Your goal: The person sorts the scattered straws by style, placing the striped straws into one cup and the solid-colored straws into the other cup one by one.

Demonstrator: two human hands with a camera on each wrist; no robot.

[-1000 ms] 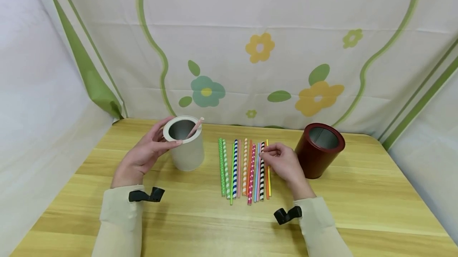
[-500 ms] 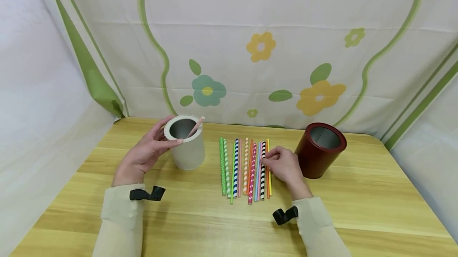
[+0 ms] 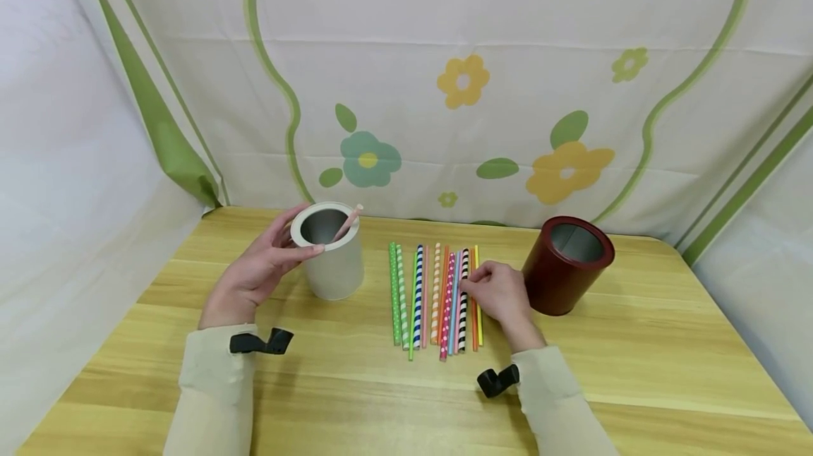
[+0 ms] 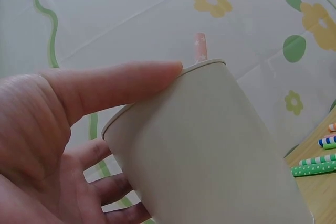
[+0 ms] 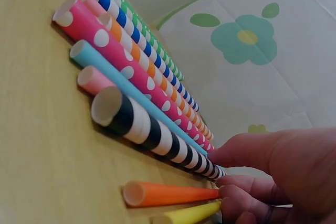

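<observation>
My left hand (image 3: 257, 269) holds the white can (image 3: 334, 276) at the table's left side, thumb along the rim and fingers behind the wall. A pale pink straw with white stars (image 4: 200, 48) leans inside it, its top sticking out. Over the row of paper straws, my right hand (image 3: 503, 292) pinches the black-and-white striped straw (image 5: 167, 142) between thumb and fingers near its upper part. Blue (image 5: 121, 82) and pink (image 5: 94, 78) straws lie close on its left. To its right are an orange straw (image 5: 168, 193) and a yellow straw (image 5: 191, 213), at the fingertips.
A dark red can (image 3: 555, 279) stands just right of my right hand, its mouth open. Several more straws, such as a green dotted straw (image 3: 394, 301) and a pink dotted straw (image 3: 447, 315), lie side by side. A flowered curtain (image 3: 406, 89) hangs behind the wooden table (image 3: 356, 392).
My right hand has moved slightly left and down, and the black-and-white striped straw has shifted a little left, away from the orange one. The left hand and white can stay put.
</observation>
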